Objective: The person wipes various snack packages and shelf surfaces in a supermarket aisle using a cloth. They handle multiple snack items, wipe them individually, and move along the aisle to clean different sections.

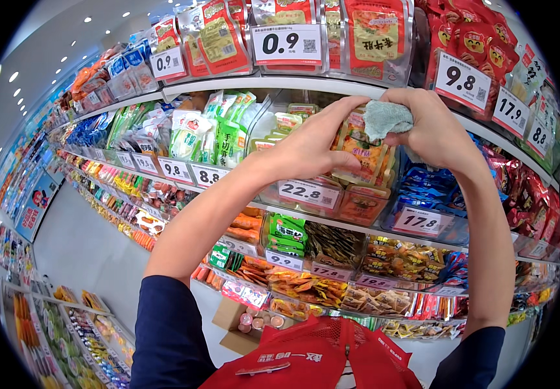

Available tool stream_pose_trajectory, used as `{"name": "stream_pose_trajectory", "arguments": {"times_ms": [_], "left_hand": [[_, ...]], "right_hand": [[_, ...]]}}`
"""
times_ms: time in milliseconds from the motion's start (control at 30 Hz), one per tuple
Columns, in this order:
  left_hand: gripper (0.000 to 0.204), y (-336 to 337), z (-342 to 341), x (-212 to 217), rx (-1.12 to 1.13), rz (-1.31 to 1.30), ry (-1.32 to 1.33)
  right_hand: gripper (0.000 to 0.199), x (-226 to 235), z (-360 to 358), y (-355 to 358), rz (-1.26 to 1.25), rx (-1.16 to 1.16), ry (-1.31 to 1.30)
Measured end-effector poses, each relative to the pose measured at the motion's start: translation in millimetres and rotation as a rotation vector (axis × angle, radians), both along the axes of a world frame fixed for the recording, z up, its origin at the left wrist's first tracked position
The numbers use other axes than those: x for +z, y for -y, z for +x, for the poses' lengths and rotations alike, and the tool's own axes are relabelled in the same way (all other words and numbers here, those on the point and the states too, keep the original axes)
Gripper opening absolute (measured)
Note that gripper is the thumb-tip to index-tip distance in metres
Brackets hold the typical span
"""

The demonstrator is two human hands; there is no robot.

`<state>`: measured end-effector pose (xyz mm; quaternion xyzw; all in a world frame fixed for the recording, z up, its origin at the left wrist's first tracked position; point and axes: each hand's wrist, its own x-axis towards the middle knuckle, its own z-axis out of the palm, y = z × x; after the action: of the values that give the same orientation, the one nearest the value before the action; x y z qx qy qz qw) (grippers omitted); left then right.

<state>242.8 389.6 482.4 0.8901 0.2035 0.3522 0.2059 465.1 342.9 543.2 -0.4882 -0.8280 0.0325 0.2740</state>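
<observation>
My left hand (315, 146) reaches into a clear bin on the second shelf. Its thumb and fingers are spread apart around the left side of orange-and-yellow snack packs (373, 162). Whether it bears on them I cannot tell. My right hand (425, 123) is closed on a pale grey-green cloth (387, 120), bunched at the fingertips just in front of the packs' upper part. Some of those fingers are hidden behind the cloth. A white price tag (309, 193) sits on the bin front below my left hand.
Overhead runs a shelf edge (331, 85) with red-and-silver pouches (377, 39) above it. Blue packets (425, 188) fill the neighbouring bin at right, white-and-green bags (218, 133) the left. Lower shelves hold more snacks. An opened cardboard box (238, 341) with round pink items stands on the floor.
</observation>
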Motion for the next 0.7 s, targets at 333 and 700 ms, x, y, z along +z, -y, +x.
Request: {"name": "stream_pose_trajectory", "arguments": {"times_ms": [333,700], "left_hand": [[0.089,8.4,-8.7,-9.4,0.094,0.148,0.071],[0.06,15.4,-18.2,-10.7,0.209,0.007,0.09]], "right_hand": [[0.044,-15.1,15.5,-10.1,0.032,0.1,-0.111],[0.04,-2.4,8.3,-1.2,-0.064,-0.074,-0.053]]}}
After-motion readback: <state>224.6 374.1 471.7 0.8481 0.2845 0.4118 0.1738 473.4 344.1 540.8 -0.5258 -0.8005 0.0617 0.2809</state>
